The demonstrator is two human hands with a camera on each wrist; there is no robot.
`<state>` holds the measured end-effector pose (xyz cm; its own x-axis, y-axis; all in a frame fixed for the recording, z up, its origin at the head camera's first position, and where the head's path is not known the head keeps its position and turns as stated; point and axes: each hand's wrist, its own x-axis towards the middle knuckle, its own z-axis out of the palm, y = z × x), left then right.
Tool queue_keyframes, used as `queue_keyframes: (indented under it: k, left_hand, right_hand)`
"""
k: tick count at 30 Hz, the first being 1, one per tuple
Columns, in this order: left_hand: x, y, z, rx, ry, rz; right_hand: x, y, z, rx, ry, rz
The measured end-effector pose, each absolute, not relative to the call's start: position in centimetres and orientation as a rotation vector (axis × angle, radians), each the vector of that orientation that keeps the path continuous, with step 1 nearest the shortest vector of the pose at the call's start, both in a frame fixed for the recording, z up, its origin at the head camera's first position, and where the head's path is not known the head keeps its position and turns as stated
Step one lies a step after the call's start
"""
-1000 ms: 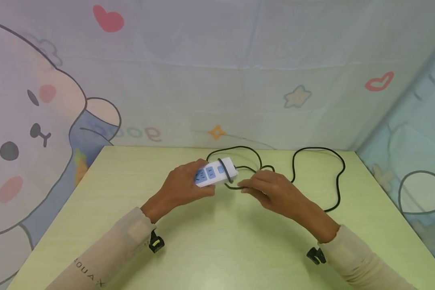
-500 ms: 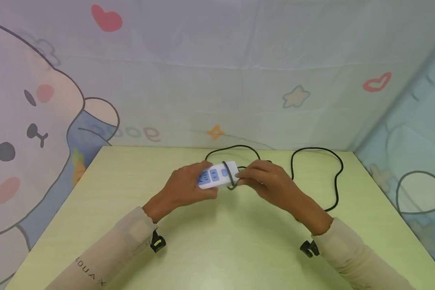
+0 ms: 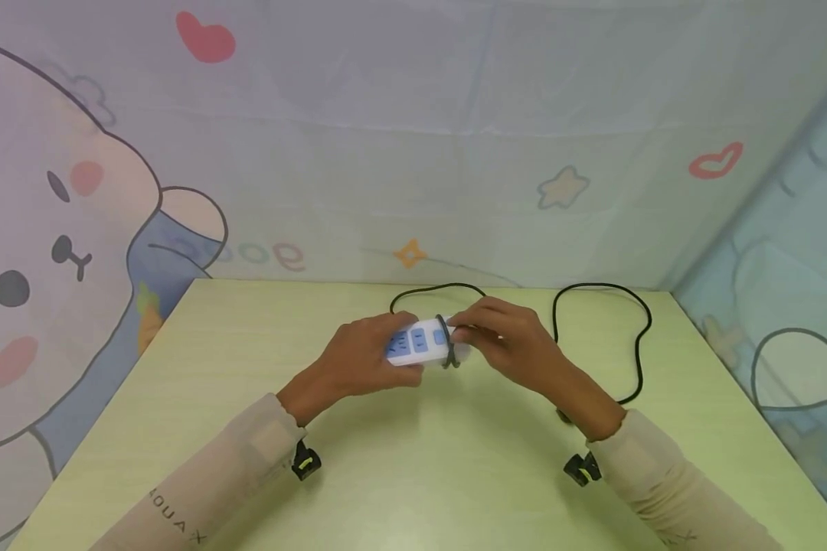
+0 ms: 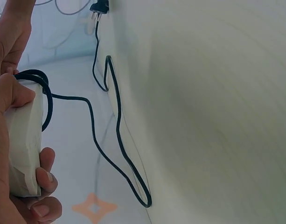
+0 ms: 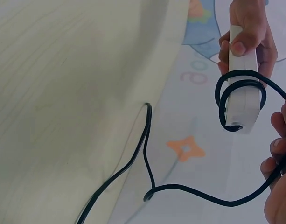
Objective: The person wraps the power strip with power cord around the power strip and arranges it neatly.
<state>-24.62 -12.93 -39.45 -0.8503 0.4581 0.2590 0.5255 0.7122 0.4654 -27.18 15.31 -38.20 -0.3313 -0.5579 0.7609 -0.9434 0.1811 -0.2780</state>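
Observation:
My left hand point(image 3: 361, 356) grips a white power strip point(image 3: 419, 342) with blue socket faces, thumb along one long side and fingers along the other. The strip is held up over the table. A black power cord point(image 5: 243, 73) loops round the strip's right end, and in the right wrist view two turns show there. My right hand point(image 3: 517, 342) is close by that end, its fingers curled round the cord. From this hand the cord's slack hangs down to the table. The cord's plug point(image 4: 100, 6) shows its prongs at the top of the left wrist view.
Cord slack makes a wide curve point(image 3: 639, 344) on the right side of the pale table point(image 3: 413, 474). Behind the table's back edge stands a printed cloth backdrop point(image 3: 386, 153); another cloth point(image 3: 799, 252) closes the right side.
My left hand and the power strip have shifted a little right and nearer. My right hand has moved up to the strip's end with the cord, which now lies in more turns round it.

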Motion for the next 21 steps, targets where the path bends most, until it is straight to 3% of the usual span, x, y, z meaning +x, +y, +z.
queue_keyframes:
  k: [21]
  left_hand:
    - [-24.4, -13.2, -39.0, -0.962, -2.776, -0.644]
  right_hand:
    - [-27.7, 14.2, -37.6, 1.230, -2.197, 1.303]
